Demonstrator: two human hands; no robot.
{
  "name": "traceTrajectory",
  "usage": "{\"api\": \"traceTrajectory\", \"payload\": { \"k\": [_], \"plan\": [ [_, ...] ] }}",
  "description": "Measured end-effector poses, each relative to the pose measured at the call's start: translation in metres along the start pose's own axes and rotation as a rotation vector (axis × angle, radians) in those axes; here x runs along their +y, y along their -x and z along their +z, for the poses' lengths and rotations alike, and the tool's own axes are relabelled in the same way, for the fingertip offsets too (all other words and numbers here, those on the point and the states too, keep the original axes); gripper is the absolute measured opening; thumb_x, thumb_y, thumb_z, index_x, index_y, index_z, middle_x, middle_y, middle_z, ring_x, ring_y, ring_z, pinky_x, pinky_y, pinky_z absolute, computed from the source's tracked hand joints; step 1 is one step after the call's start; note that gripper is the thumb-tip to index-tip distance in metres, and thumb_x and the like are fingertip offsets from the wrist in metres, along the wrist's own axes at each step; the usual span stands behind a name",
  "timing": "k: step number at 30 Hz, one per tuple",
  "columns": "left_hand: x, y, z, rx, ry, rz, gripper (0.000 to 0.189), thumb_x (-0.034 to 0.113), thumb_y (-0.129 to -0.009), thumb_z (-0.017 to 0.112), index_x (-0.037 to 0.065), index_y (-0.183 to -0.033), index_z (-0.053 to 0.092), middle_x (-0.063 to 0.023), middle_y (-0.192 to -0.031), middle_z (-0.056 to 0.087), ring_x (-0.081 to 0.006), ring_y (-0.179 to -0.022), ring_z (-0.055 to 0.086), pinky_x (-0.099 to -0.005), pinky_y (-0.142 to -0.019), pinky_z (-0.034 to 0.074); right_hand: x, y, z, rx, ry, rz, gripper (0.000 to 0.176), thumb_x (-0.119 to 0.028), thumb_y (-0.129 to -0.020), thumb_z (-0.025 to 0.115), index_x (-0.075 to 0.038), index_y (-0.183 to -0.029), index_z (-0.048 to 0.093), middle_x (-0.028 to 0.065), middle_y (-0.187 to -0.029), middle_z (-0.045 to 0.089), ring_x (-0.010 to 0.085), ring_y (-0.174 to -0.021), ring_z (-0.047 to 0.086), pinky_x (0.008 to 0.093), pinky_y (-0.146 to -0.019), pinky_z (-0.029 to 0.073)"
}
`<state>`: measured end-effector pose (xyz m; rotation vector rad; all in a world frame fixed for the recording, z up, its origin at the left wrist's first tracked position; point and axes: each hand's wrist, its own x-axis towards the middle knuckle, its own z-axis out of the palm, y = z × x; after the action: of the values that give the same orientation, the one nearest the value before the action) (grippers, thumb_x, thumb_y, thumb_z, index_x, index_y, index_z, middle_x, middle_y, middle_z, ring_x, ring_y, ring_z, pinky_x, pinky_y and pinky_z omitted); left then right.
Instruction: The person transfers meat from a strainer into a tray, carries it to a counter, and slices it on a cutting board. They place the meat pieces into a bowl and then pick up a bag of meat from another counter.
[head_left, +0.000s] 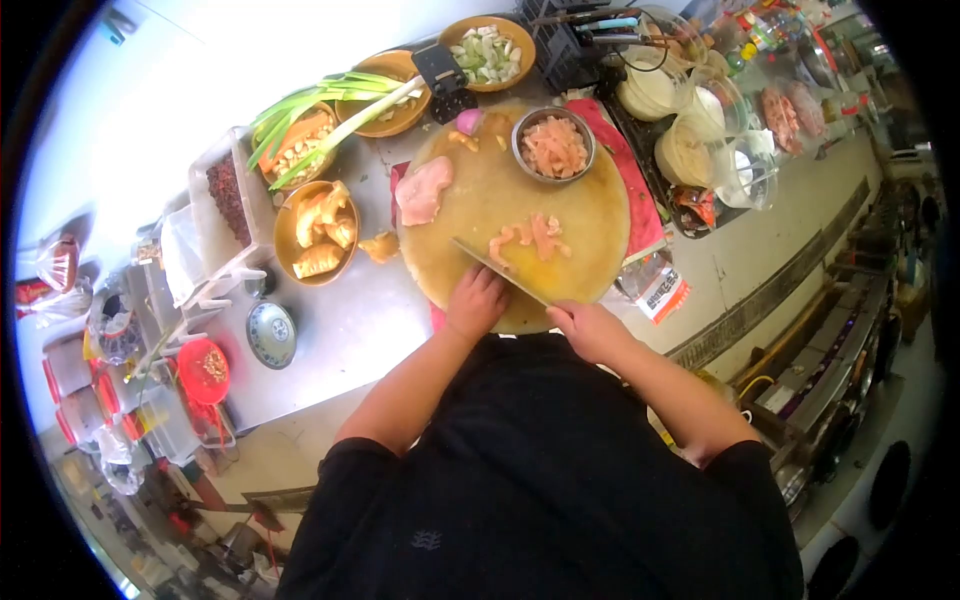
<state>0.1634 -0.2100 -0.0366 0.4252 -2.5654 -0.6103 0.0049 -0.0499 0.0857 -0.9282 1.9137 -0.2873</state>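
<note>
My right hand [590, 331] is wrapped round the handle of a kitchen knife [500, 271], its blade slanting up and left over the round chopping board [590, 215]. Close against the near side of the blade is my left hand [477, 300], fingers bunched and pointing down; anything under them is hidden. Strips of pale pink raw meat [540, 235] lie just beyond the blade. A whole piece of raw meat [424, 190] rests at the board's left. Near the board's far right edge stands a metal bowl [517, 150] of cut meat pieces [555, 147].
Ginger fills a bowl [284, 255] left of the board; spring onions [345, 125] lie across bowls behind. A pink cloth [640, 205] shows under the board. Tubs [690, 150] stand on a black tray at right. A small patterned dish [271, 335] sits at left.
</note>
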Motion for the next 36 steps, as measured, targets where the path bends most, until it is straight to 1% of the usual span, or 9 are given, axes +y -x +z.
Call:
{"api": "traceTrajectory", "payload": {
  "k": [8,11,15,17,23,27,28,31,36],
  "plan": [
    [0.001,-0.005,-0.002,0.06,0.065,0.021,0.026,0.008,-0.074,0.07,0.001,-0.098,0.067,-0.0118,-0.104,0.062,-0.0319,-0.102,0.06,-0.04,-0.089,0.051,0.052,0.05,-0.01,0.04,-0.047,0.143,0.047,-0.043,-0.101,0.046,-0.005,-0.12,0.066,0.0228,-0.11,0.068,0.0413,-0.103,0.064,0.0449,-0.09,0.05],
    [0.005,-0.005,-0.01,0.079,0.063,0.03,0.024,0.008,-0.074,0.07,0.002,-0.096,0.067,-0.0107,-0.101,0.061,-0.031,-0.099,0.061,-0.0401,-0.088,0.051,0.047,0.042,-0.005,0.157,-0.094,0.063,0.046,-0.042,-0.1,0.047,-0.005,-0.119,0.067,0.023,-0.109,0.069,0.0414,-0.102,0.065,0.0445,-0.09,0.05],
    [0.001,0.002,-0.01,0.042,0.055,0.014,0.026,0.01,-0.073,0.071,0.003,-0.097,0.067,-0.0115,-0.103,0.061,-0.0322,-0.104,0.06,-0.0406,-0.091,0.05,0.022,0.051,-0.013,0.104,-0.087,0.052,0.046,-0.043,-0.1,0.047,-0.005,-0.118,0.067,0.0233,-0.107,0.069,0.0418,-0.101,0.065,0.0453,-0.089,0.05],
    [-0.001,0.007,-0.005,0.036,0.057,-0.013,0.027,0.011,-0.073,0.072,0.003,-0.098,0.067,-0.0118,-0.104,0.062,-0.0326,-0.106,0.059,-0.0408,-0.093,0.05,0.005,0.055,-0.017,-0.023,-0.017,0.092,0.046,-0.043,-0.101,0.046,-0.006,-0.118,0.067,0.0238,-0.106,0.069,0.0425,-0.101,0.064,0.0461,-0.089,0.05],
    [-0.001,0.009,-0.007,0.012,0.001,-0.007,0.029,0.014,-0.073,0.07,0.002,-0.099,0.068,-0.0131,-0.108,0.063,-0.0329,-0.109,0.058,-0.0409,-0.094,0.05,-0.012,0.008,0.001,0.008,0.032,0.021,0.043,-0.039,-0.101,0.046,-0.004,-0.117,0.066,0.0244,-0.104,0.068,0.0434,-0.098,0.064,0.0451,-0.087,0.051],
    [-0.004,0.012,-0.009,-0.056,-0.008,-0.003,0.03,0.014,-0.073,0.07,0.003,-0.1,0.069,-0.0125,-0.108,0.063,-0.0322,-0.106,0.058,-0.0399,-0.093,0.05,0.002,0.008,0.005,0.024,0.01,-0.033,0.048,-0.045,-0.101,0.045,-0.006,-0.119,0.065,0.0233,-0.106,0.068,0.0419,-0.099,0.064,0.047,-0.087,0.05],
    [-0.005,0.012,-0.008,-0.076,-0.007,-0.002,0.03,0.014,-0.072,0.07,0.003,-0.1,0.069,-0.0122,-0.108,0.062,-0.0318,-0.105,0.058,-0.0394,-0.092,0.05,0.008,0.02,0.001,0.004,0.033,0.035,0.047,-0.044,-0.101,0.045,-0.006,-0.119,0.065,0.0233,-0.107,0.068,0.0415,-0.1,0.064,0.0465,-0.088,0.05],
    [-0.006,0.013,-0.002,0.02,0.027,0.005,0.029,0.012,-0.072,0.07,0.003,-0.1,0.068,-0.0111,-0.107,0.062,-0.031,-0.104,0.058,-0.0383,-0.092,0.05,0.043,0.046,-0.003,0.012,0.02,0.097,0.046,-0.043,-0.1,0.046,-0.006,-0.119,0.066,0.0233,-0.108,0.068,0.0413,-0.101,0.064,0.0457,-0.088,0.05],
    [0.0,0.011,-0.016,0.015,0.032,0.018,0.028,0.011,-0.072,0.07,0.003,-0.099,0.067,-0.0112,-0.106,0.062,-0.0309,-0.106,0.058,-0.0383,-0.092,0.049,0.029,0.051,-0.01,0.055,-0.064,0.095,0.044,-0.041,-0.1,0.046,-0.007,-0.12,0.067,0.0231,-0.109,0.068,0.0416,-0.101,0.065,0.0451,-0.089,0.05]
  ]
}}
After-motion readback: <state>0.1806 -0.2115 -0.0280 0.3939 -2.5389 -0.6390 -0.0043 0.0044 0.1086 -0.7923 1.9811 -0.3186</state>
